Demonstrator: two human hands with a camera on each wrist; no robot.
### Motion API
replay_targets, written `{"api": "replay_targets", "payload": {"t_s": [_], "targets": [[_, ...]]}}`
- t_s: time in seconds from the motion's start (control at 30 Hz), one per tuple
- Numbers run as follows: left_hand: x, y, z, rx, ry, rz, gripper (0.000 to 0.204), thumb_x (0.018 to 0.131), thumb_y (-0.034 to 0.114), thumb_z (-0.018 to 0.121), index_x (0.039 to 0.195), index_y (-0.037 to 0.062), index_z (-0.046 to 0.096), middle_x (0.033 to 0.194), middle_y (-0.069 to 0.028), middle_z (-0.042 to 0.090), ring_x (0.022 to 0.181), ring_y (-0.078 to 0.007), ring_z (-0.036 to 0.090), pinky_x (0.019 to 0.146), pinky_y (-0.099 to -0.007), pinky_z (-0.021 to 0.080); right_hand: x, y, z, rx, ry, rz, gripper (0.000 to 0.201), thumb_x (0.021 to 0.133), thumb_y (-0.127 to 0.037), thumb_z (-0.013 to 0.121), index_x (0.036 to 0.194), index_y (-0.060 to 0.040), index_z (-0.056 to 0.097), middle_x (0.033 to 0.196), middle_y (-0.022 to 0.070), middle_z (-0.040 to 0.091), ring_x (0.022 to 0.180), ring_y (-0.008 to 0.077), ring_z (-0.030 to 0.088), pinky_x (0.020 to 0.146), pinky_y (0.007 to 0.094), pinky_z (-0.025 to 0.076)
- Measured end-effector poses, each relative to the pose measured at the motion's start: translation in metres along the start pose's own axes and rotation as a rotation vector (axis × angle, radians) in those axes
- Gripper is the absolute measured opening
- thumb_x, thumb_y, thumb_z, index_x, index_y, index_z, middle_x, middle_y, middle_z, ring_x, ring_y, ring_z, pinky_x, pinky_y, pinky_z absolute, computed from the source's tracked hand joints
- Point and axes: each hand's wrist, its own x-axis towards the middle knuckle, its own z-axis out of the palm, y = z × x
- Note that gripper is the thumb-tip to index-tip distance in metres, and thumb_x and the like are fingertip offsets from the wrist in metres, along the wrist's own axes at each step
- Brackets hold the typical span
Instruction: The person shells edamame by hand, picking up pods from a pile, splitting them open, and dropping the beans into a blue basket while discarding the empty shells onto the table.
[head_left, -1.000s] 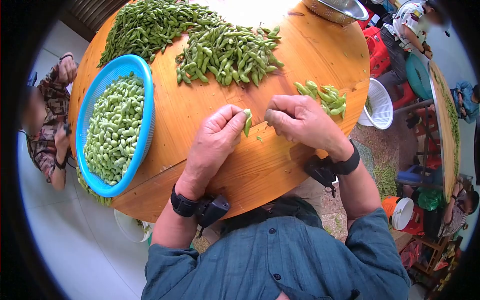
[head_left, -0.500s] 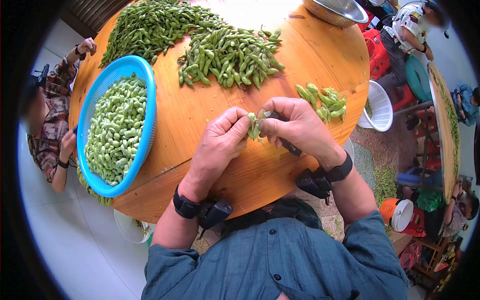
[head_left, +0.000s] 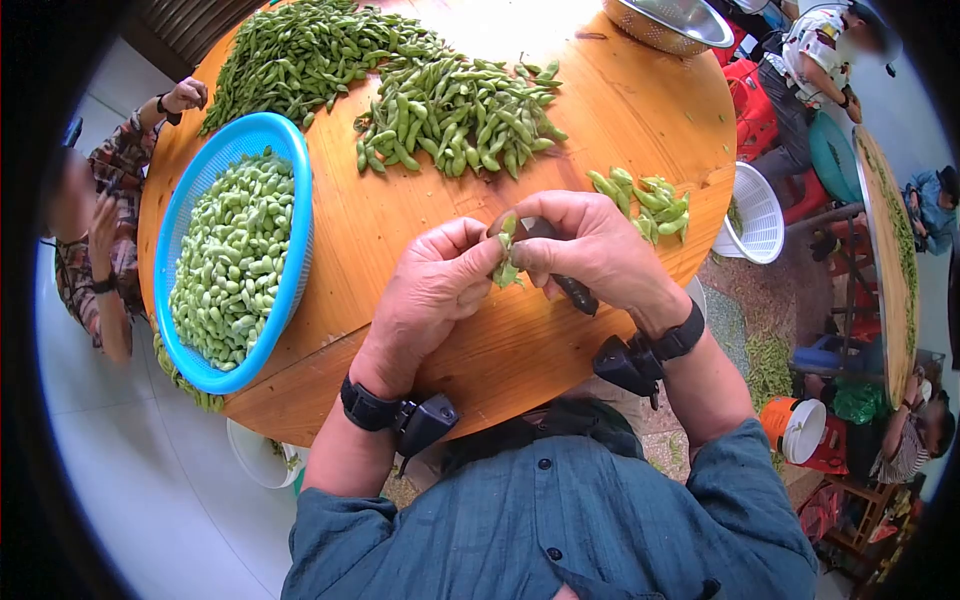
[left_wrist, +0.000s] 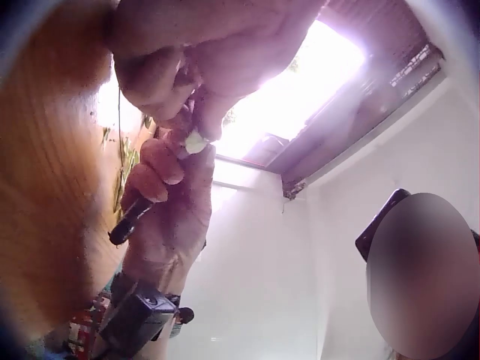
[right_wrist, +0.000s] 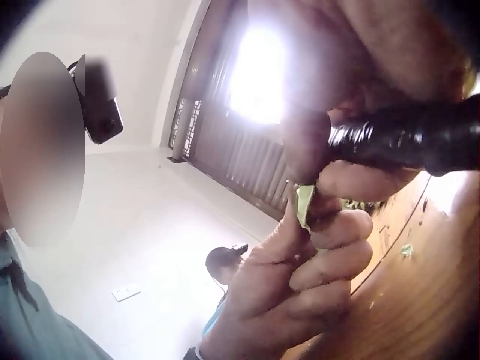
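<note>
Above the near edge of the round wooden table [head_left: 600, 110], the left hand [head_left: 430, 290] pinches a green soybean pod [head_left: 506, 258] upright so the right hand [head_left: 600, 250], fingers curled round a dark-handled small knife [head_left: 575, 292], can work it.

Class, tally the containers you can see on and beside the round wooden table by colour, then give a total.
Blue basket: 1
White basket: 1
Metal colander: 1
Total: 3
</note>
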Motion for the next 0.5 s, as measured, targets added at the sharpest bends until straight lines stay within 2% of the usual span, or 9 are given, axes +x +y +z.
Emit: {"api": "replay_targets", "payload": {"t_s": [0.4, 0.5], "targets": [[0.002, -0.001, -0.013, -0.143, -0.09, -0.083, 0.018, 0.098, 0.021, 0.061, 0.096, 0.0034, 0.063, 0.072, 0.0049, 0.052, 0.049, -0.0008, 0.032, 0.041, -0.0178, 0.022, 0.003, -0.012, 0.01, -0.176, 0.043, -0.101, 0.014, 0.088, -0.012, 0.07, 0.092, 0.0009, 0.067, 0.069, 0.0009, 0.063, 0.056, 0.0043, 0.058, 0.049, 0.0187, 0.047], [0.001, -0.003, -0.008, -0.095, -0.057, -0.042, 0.018, 0.099, 0.022, 0.059, 0.094, 0.0042, 0.062, 0.07, 0.0059, 0.05, 0.049, -0.0006, 0.032, 0.042, -0.0174, 0.023, 0.003, -0.007, 0.01, -0.22, 0.095, -0.1, 0.013, 0.088, -0.011, 0.07, 0.088, 0.0012, 0.066, 0.066, 0.0009, 0.062, 0.054, 0.0043, 0.057, 0.048, 0.0192, 0.046]]}}
